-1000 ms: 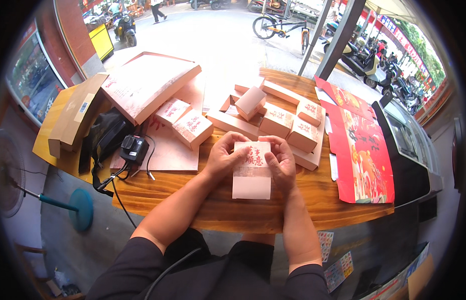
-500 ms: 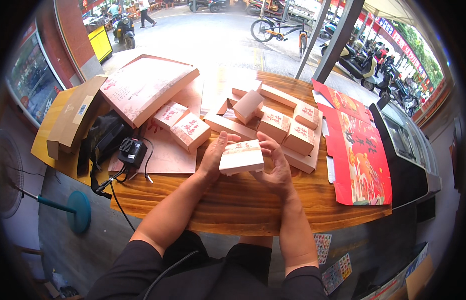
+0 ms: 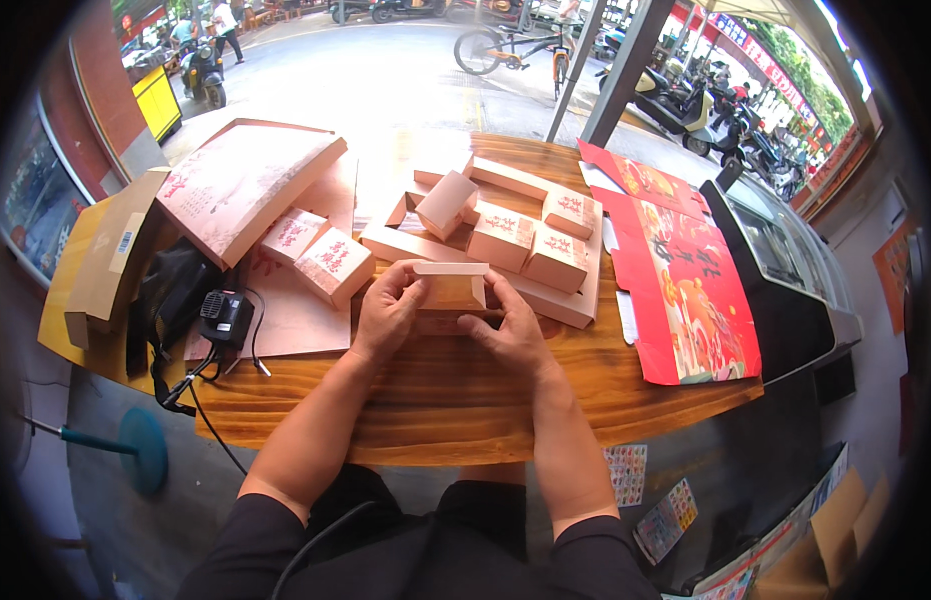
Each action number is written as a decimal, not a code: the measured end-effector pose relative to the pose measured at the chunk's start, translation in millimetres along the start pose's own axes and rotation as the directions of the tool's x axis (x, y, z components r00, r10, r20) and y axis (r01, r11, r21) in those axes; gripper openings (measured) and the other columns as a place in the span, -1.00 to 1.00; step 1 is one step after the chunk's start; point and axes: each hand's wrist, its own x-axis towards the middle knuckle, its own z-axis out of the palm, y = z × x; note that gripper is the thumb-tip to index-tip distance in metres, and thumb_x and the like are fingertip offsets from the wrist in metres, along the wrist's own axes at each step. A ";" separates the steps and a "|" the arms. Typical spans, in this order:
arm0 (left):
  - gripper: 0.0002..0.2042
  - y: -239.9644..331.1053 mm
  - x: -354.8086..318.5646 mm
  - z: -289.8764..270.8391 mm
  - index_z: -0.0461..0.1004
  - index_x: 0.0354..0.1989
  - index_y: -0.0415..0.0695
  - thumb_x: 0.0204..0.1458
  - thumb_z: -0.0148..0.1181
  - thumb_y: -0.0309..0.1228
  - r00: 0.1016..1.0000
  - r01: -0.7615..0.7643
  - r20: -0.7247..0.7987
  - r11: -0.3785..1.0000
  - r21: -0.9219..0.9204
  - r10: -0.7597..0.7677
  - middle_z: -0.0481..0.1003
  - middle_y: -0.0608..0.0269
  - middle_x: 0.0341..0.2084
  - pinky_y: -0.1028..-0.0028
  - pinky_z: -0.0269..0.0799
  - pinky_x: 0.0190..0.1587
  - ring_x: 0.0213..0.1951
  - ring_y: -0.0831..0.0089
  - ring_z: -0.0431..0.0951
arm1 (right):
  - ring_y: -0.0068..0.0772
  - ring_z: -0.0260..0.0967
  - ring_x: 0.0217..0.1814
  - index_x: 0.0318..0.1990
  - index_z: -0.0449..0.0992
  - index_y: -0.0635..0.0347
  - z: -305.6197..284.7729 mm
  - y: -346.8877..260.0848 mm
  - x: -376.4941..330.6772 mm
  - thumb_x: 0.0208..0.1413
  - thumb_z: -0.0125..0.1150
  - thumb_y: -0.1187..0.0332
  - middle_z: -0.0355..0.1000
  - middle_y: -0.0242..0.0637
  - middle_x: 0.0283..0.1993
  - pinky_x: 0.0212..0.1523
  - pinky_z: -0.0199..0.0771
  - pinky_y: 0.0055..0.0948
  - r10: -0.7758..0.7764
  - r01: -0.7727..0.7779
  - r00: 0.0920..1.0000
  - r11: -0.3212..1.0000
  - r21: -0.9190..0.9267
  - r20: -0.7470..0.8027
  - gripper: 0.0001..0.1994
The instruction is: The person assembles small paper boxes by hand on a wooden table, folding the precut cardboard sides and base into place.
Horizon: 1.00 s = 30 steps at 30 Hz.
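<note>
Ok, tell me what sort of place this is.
Probably a small shopfront open to the street: a wooden table stands beside what looks like a glass display case, and scooters are parked outside.

Left fingers (image 3: 393, 285) and right fingers (image 3: 503, 293) hold a small pink box (image 3: 451, 293) over a wooden table (image 3: 445, 405).

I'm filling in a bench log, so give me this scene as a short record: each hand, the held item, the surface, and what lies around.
Left hand: grips the left side of a small pink box
Right hand: grips its right side
Held item: raised at one edge; contents, if any, unclear
Surface: wooden table
Beyond hands: pink tray with small cartons
Left: large pink box, black device, brown carton
Right: red printed cardboard
</note>
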 end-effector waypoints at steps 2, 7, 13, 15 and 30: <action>-0.80 -1.2 0.5 2.0 0.43 0.00 -0.22 0.29 0.07 -0.40 1.000 -0.004 -0.018 1.000 0.015 0.004 0.49 0.41 -0.27 0.64 0.37 -0.13 -0.24 0.71 0.42 | -0.43 0.34 0.12 0.23 0.34 0.21 0.2 -4.3 -0.1 0.15 0.31 0.33 0.41 -0.25 0.10 0.12 0.38 -0.46 0.009 -0.001 0.999 0.982 0.189 -0.044 -0.50; -0.79 6.4 -2.5 7.7 0.47 0.00 -0.22 0.26 0.11 -0.42 0.994 0.100 -0.046 0.995 -0.007 -0.100 0.54 0.35 -0.24 0.61 0.40 -0.09 -0.19 0.67 0.46 | -0.64 0.29 0.10 0.23 0.33 0.23 -6.2 4.4 1.1 0.29 0.07 0.50 0.35 -0.34 0.17 0.09 0.33 -0.63 -0.036 0.053 0.998 0.946 0.321 -0.059 -0.63; -0.73 1.2 0.3 -5.0 0.48 0.05 -0.19 0.16 0.16 -0.50 0.992 0.116 0.066 0.970 -0.215 -0.104 0.52 0.17 0.00 0.45 0.39 0.12 0.02 0.48 0.50 | -0.58 0.32 0.11 0.00 0.49 0.19 -2.7 -2.8 3.2 0.22 -0.04 0.68 0.35 -0.30 0.14 0.11 0.34 -0.58 -0.172 0.176 0.984 0.943 0.283 -0.039 -0.71; -0.72 2.6 2.2 -6.5 0.48 0.04 -0.19 0.13 0.16 -0.53 0.985 0.158 0.106 0.957 -0.245 -0.136 0.47 0.15 0.07 0.43 0.36 0.16 0.07 0.46 0.46 | -0.54 0.32 0.13 -0.04 0.50 0.22 -4.3 2.4 2.8 0.18 -0.07 0.72 0.35 -0.27 0.14 0.14 0.34 -0.55 -0.165 0.177 0.984 0.947 0.267 -0.068 -0.70; -0.61 8.0 1.6 -3.3 0.41 0.10 -0.20 0.10 0.31 -0.45 0.990 0.103 0.109 0.987 -0.122 -0.090 0.46 0.17 0.04 0.47 0.38 0.10 0.05 0.49 0.43 | -0.46 0.35 0.03 -0.10 0.52 0.23 -2.5 -12.2 3.2 0.10 0.17 0.53 0.39 -0.22 0.11 0.03 0.36 -0.51 -0.164 0.174 0.978 0.982 0.068 -0.133 -0.80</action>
